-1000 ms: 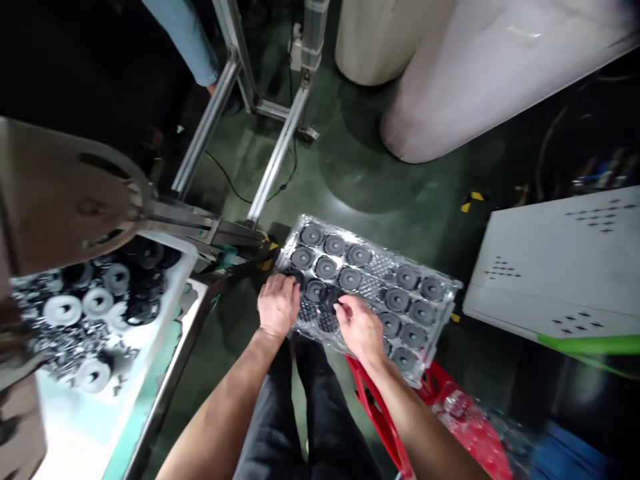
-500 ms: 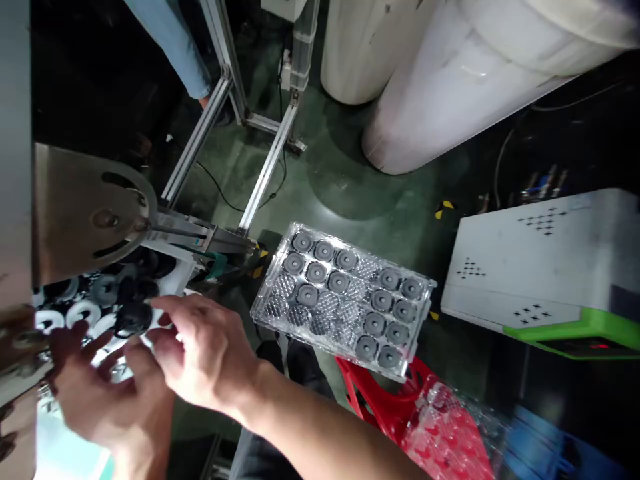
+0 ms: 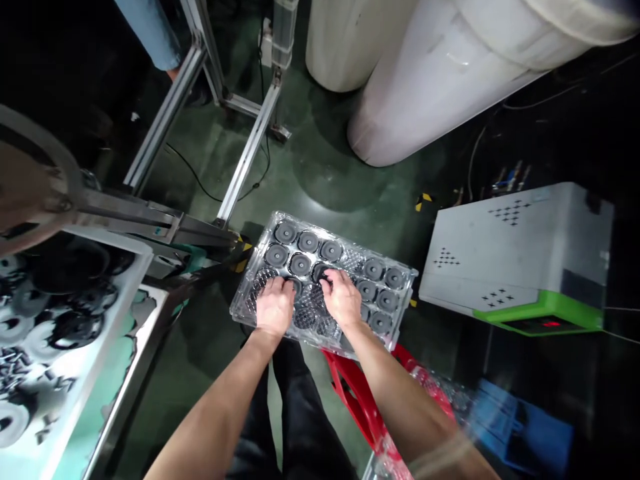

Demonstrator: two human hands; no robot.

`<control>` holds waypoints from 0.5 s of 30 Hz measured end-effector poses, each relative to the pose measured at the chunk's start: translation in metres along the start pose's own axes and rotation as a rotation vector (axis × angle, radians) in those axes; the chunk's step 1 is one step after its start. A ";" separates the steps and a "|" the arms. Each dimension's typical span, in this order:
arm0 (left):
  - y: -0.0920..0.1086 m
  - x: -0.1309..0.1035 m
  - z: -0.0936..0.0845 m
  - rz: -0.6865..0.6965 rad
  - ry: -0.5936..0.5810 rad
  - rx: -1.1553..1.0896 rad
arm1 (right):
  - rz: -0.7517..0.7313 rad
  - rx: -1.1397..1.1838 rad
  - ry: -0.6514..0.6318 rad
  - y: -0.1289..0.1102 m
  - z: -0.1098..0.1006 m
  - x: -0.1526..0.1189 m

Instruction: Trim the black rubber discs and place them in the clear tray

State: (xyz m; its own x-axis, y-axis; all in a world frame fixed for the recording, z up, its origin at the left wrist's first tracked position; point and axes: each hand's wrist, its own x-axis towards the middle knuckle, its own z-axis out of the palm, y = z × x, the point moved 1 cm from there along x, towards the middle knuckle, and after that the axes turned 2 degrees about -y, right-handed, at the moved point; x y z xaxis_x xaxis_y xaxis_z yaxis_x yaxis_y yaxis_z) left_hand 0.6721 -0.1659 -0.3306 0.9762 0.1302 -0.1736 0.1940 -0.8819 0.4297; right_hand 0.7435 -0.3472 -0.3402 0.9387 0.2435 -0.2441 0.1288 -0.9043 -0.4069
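Note:
In the head view, a clear plastic blister tray [image 3: 363,257] holds several grey round rubber-like discs [image 3: 309,241], each with a small centre hole. My left hand [image 3: 275,305] lies over the tray's left part, its fingers curled down beside a disc; what they grip, if anything, is hidden. Over the tray's middle, my right hand [image 3: 343,299] has thumb and fingertips closed at the edge of a dark grey disc [image 3: 319,269]. Textured pockets without discs show between and below the hands.
At the left, a white bin [image 3: 107,320] holds loose black and white rings. A metal frame [image 3: 250,150] stands behind it, a person's leg [image 3: 153,33] beyond. A red stool [image 3: 353,393] is under the tray. Large pale drums [image 3: 395,113] and a grey-green machine [image 3: 500,247] stand around.
Both hands have left the bin of rings at the left and moved right onto the tray. The camera view has shifted, showing more of the bin.

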 end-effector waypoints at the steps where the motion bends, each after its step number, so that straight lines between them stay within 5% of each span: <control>1: 0.001 0.001 0.003 0.009 -0.021 0.018 | 0.003 -0.006 -0.002 0.000 0.003 0.001; 9: 0.007 -0.001 -0.008 0.095 0.021 0.024 | 0.017 0.123 0.061 -0.001 -0.006 0.002; 12: 0.010 -0.017 -0.044 0.071 0.159 -0.046 | 0.035 0.253 0.112 -0.019 -0.018 -0.007; 15: 0.003 -0.051 -0.106 -0.037 0.379 -0.118 | -0.005 0.395 0.084 -0.069 -0.037 -0.027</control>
State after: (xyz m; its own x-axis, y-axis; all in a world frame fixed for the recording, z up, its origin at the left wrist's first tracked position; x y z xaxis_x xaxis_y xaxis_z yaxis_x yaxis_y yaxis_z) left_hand 0.6332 -0.1269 -0.2269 0.9306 0.3385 0.1389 0.2182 -0.8181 0.5321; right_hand 0.7211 -0.3042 -0.2726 0.9634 0.2031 -0.1750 0.0160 -0.6951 -0.7187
